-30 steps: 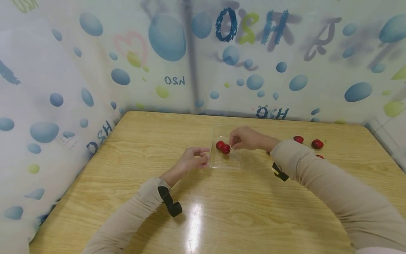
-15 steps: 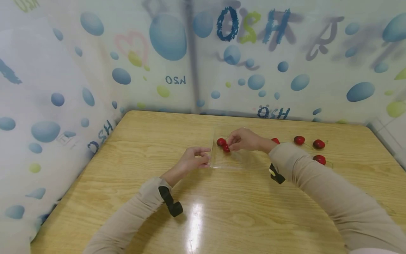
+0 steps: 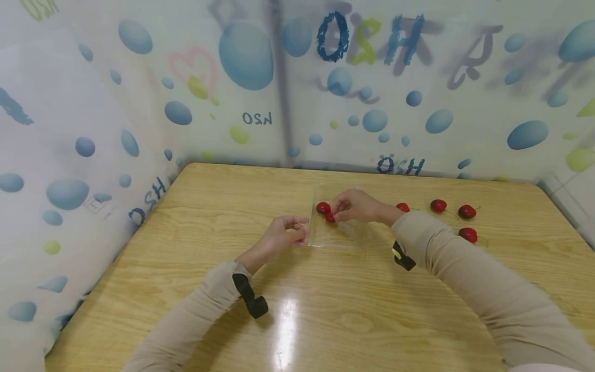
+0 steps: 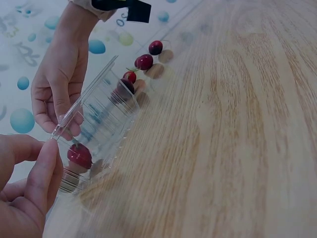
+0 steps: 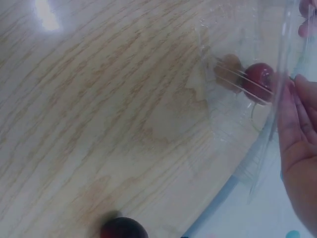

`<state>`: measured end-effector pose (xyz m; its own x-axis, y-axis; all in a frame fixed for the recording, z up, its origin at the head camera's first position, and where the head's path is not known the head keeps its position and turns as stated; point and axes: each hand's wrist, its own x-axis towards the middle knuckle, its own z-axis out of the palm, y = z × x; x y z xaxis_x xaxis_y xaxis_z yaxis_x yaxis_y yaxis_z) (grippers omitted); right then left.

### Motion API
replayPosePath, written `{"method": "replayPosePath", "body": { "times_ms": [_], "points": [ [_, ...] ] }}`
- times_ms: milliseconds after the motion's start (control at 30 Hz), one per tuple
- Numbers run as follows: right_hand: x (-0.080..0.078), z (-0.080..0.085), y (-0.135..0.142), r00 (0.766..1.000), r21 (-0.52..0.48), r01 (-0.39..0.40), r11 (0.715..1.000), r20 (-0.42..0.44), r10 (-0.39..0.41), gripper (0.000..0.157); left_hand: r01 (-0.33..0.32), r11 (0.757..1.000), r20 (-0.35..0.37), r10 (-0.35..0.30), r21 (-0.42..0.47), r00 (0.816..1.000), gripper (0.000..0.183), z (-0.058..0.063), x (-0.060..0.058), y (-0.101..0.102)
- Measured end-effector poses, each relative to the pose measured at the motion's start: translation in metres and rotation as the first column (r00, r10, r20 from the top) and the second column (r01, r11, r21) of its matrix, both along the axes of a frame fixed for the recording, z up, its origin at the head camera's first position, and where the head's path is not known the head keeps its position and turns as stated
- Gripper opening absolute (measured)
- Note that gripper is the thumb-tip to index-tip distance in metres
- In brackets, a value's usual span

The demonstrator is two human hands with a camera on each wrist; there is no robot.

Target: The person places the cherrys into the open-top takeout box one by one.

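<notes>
A clear plastic box (image 3: 333, 241) lies on the table, its walls see-through. My left hand (image 3: 278, 236) pinches its left rim between thumb and fingers, and the left wrist view shows the thumb (image 4: 45, 166) on that rim. Inside the box are two red cherries: one cherry (image 3: 323, 207) toward the back left, and another cherry (image 3: 330, 217) touching or nearly touching it. My right hand (image 3: 357, 205) reaches in over the box and pinches this second cherry by its stem end. In the right wrist view, the box wall partly covers a cherry (image 5: 259, 82) by the fingertips.
More cherries with stems lie on the table right of the box: one cherry (image 3: 403, 207) partly behind the right arm, one cherry (image 3: 438, 205), and others farther right. A patterned wall (image 3: 214, 134) stands behind the wooden table (image 3: 325, 310).
My right hand has shifted slightly left and its fingertips are closer to the cherry. The back-left cherry has moved slightly back. Cherries behind the right sleeve have come into view. The left hand stays put.
</notes>
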<state>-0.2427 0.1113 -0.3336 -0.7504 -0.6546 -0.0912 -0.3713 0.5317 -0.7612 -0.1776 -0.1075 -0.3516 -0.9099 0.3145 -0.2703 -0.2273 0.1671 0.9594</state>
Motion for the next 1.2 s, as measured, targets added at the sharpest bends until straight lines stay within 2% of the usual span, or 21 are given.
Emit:
{"method": "replayPosePath", "body": {
  "times_ms": [333, 633, 900, 1033, 1200],
  "points": [
    [-0.003, 0.014, -0.001, 1.000, 0.050, 0.012, 0.999, -0.026, -0.011, 0.009, -0.007, 1.000, -0.001, 0.007, -0.007, 1.000, 0.040, 0.005, 0.001, 0.000],
    [-0.004, 0.019, 0.009, 0.998, 0.073, 0.025, 0.997, -0.054, -0.021, 0.011, -0.005, 1.000, -0.002, 0.005, -0.024, 1.000, 0.039, 0.009, 0.002, -0.001],
    [0.002, 0.023, 0.017, 0.998, 0.037, 0.040, 0.999, -0.060, -0.037, 0.008, -0.004, 1.000, -0.007, 0.004, -0.010, 1.000, 0.039, 0.007, 0.002, -0.001],
    [0.006, 0.024, 0.022, 0.997, 0.017, 0.061, 0.998, -0.048, -0.060, 0.011, -0.001, 1.000, -0.003, 0.001, -0.009, 1.000, 0.039, 0.004, 0.001, 0.000],
    [0.010, 0.027, 0.030, 0.997, -0.022, 0.046, 0.999, -0.056, -0.047, 0.014, 0.003, 1.000, -0.005, -0.003, 0.002, 1.000, 0.040, 0.002, 0.001, 0.000]
  ]
}}
